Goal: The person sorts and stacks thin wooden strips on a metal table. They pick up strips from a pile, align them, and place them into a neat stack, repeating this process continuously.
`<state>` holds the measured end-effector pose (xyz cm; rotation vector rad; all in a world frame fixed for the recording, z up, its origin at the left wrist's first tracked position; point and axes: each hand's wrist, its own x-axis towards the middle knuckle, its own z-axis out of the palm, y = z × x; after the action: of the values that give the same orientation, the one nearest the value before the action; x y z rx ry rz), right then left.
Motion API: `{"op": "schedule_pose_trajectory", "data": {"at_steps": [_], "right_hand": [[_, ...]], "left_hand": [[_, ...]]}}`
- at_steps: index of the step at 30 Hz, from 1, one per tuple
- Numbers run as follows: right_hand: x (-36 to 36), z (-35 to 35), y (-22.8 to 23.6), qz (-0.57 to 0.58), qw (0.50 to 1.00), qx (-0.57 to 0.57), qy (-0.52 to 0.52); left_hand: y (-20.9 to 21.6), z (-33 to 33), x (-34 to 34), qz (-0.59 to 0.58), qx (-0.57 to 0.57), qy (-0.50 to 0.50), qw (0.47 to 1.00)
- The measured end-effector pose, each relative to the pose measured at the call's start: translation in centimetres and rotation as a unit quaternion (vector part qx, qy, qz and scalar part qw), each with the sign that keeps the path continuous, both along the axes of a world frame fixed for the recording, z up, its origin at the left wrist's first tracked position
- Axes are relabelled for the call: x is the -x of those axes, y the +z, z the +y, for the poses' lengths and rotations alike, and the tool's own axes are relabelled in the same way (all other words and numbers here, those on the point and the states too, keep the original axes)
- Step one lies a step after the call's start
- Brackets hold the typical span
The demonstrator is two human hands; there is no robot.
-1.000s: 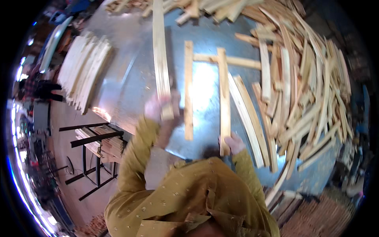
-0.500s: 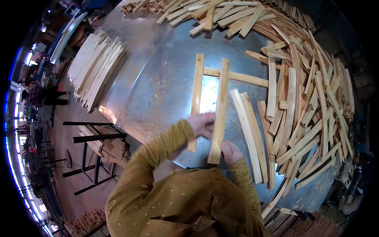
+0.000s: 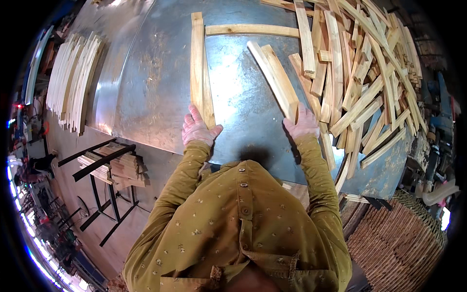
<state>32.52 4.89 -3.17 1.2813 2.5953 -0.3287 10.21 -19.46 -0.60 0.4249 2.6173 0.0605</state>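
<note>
Two pale wooden slats lie side by side on the metal tabletop: the left slat [image 3: 197,63] and a partly covered slat [image 3: 208,100] against its right side. At their near ends is my left hand [image 3: 198,130], its thumb spread away from the fingers, the fingertips touching the wood. To the right, my right hand [image 3: 303,125] has its thumb and fingers around the near end of another wooden slat [image 3: 281,80]. A light-edged slat [image 3: 265,68] lies along that one's left side. A crosswise slat [image 3: 253,29] lies farther off.
A large jumbled heap of slats [image 3: 360,73] covers the table's right side. Stacked slats [image 3: 75,80] stand at the far left. Below the table's left edge is a black metal frame [image 3: 104,163] beside more wood. Stacked wood [image 3: 399,243] rises at the lower right.
The slat that both hands held is down beside the left slat. My right hand has moved right to another slat; my left hand is at the near ends. The view has shifted.
</note>
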Motion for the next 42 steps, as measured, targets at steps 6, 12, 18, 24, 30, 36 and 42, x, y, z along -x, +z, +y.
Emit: {"op": "schedule_pose_trajectory", "data": {"at_steps": [6, 12, 18, 24, 30, 36, 42], "right_hand": [[0.6, 3.6, -4.6, 0.29, 0.943, 0.106, -0.122], [-0.4, -5.8, 2.3, 0.041, 0.992, 0.12, -0.025], [-1.8, -5.7, -0.4, 0.319, 0.905, 0.28, -0.006], [8.7, -6.4, 2.6, 0.465, 0.417, 0.752, -0.209], [8.4, -6.4, -1.2, 0.483, 0.362, 0.742, -0.291], [7.1, -7.3, 0.9, 0.456, 0.18, 0.827, -0.274], [5.2, -6.8, 1.0, 0.473, 0.244, 0.833, -0.153]], "left_hand": [[-4.0, -1.4, 1.1, -0.113, -0.395, 0.066, 0.909], [-0.6, -4.9, 2.7, -0.628, -0.632, 0.305, 0.337], [-1.2, -5.1, 1.8, -0.609, -0.63, 0.343, 0.339], [-1.6, -5.1, -0.2, -0.508, -0.632, 0.27, 0.519], [-3.3, -6.7, 1.0, -0.276, -0.519, 0.231, 0.775], [-2.1, -9.3, 4.1, -0.008, -0.098, 0.052, 0.994], [-1.4, -8.2, 4.3, -0.031, -0.055, 0.092, 0.994]]}}
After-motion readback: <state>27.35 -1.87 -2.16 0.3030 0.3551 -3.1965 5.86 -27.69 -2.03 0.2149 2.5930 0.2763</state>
